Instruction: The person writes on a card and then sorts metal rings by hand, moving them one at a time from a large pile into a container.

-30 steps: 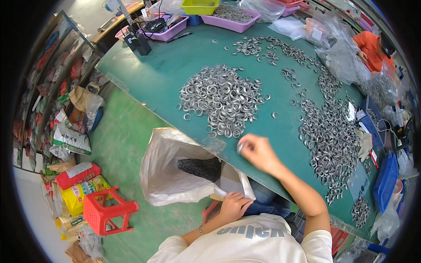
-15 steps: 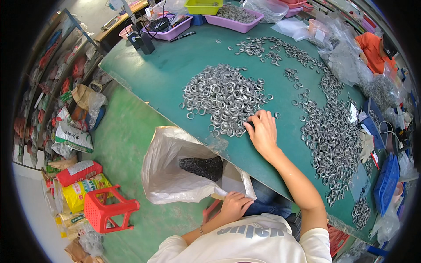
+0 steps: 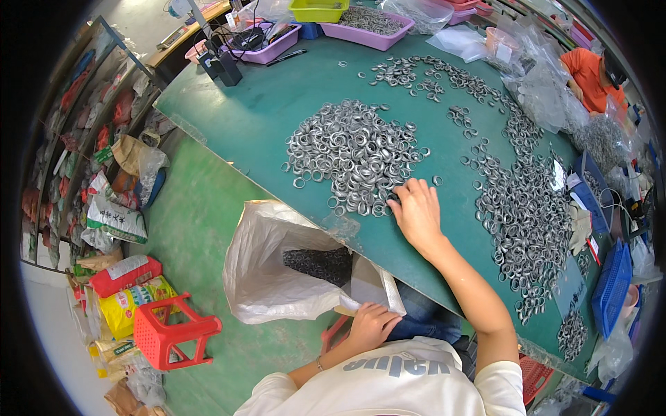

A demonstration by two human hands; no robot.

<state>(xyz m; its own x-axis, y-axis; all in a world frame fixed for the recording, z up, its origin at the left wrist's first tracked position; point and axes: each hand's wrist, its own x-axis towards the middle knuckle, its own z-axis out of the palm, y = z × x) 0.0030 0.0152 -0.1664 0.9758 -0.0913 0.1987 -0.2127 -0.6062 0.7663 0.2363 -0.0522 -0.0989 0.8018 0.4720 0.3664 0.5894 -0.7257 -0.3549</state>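
Note:
A heap of grey metal rings lies on the green table. At its near right edge is my right hand, fingers curled and thumb bent in around dark rings, partly hidden by the fingers. One loose ring sits just beyond the knuckles. Below the table's edge, a white woven sack gapes wide, with small dark pieces inside. My left hand is closed on the sack's near rim.
More rings spread along the right side of the table. A blue basket stands beyond them. Purple trays line the far edge. A red stool is on the floor at left. A person in orange sits at far right.
My right hand has drawn back slightly toward me at the heap's edge, its fingers more curled. My left hand stays on the sack rim.

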